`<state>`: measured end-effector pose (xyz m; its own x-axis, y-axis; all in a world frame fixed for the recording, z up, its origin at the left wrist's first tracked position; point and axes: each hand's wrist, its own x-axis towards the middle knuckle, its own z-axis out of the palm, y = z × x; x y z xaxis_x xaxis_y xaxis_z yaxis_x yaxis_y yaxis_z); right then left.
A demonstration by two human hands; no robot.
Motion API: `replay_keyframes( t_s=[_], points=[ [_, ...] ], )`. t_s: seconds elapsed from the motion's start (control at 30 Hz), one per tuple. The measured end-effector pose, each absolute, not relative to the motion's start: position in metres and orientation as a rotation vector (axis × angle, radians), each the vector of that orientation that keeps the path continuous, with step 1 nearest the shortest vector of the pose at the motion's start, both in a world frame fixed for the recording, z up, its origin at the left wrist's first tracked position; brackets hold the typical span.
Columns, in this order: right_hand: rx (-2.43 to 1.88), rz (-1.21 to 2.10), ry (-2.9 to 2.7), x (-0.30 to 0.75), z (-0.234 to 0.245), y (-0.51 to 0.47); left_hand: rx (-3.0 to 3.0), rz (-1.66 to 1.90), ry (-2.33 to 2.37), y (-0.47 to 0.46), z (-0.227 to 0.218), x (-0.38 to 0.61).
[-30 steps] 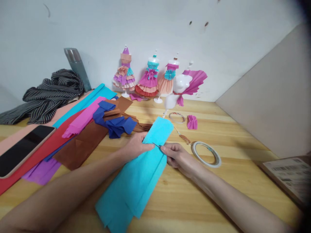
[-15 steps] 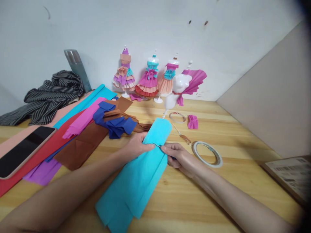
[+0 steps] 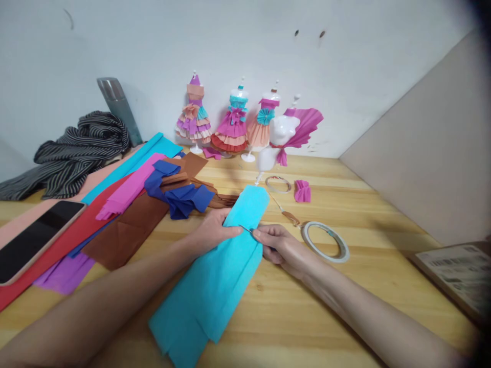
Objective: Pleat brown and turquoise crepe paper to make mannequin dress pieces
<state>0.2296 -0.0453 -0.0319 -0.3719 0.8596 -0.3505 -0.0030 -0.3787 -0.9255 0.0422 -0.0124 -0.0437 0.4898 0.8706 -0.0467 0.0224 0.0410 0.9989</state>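
A long folded piece of turquoise crepe paper [image 3: 222, 276] slants across the middle of the table toward me. My left hand [image 3: 215, 230] grips its left edge, the thumb lying on top. From the other side, my right hand [image 3: 278, 245] pinches a thin dark metal tool [image 3: 246, 229], whose narrow tip lies across the paper near my left thumb. The tool's rear part is hidden in my fingers, so its exact kind cannot be made out. Just beyond the paper's far end leans a white mini mannequin [image 3: 284, 129] with a magenta pleated piece on it.
Three small dress forms in crepe-paper dresses [image 3: 231, 125] stand along the wall. Coloured paper sheets [image 3: 126, 230], a phone [image 3: 38, 240] and a striped cloth [image 3: 80, 153] lie left. Right are a tape roll [image 3: 307, 243], a magenta scrap [image 3: 303, 191] and a cardboard box [image 3: 452, 276].
The whole view has shifted slightly, with things appearing a little farther left. Both hands keep nearly the same hold on the paper and the thin tool.
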Motion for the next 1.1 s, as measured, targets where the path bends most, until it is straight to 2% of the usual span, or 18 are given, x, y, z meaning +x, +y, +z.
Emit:
replay_keyframes(
  t_s=[0.73, 1.1],
  points=[
    [-1.179, 1.902, -1.145, 0.2320, -0.0268, -0.0452, 1.316, 0.802, 0.814, -0.0124, -0.0433, 0.0434],
    [-1.182, 1.842, -1.210, 0.2311, -0.0281, -0.0464, 1.327, 0.800, 0.819, -0.0153, -0.0400, 0.0446]
  ],
)
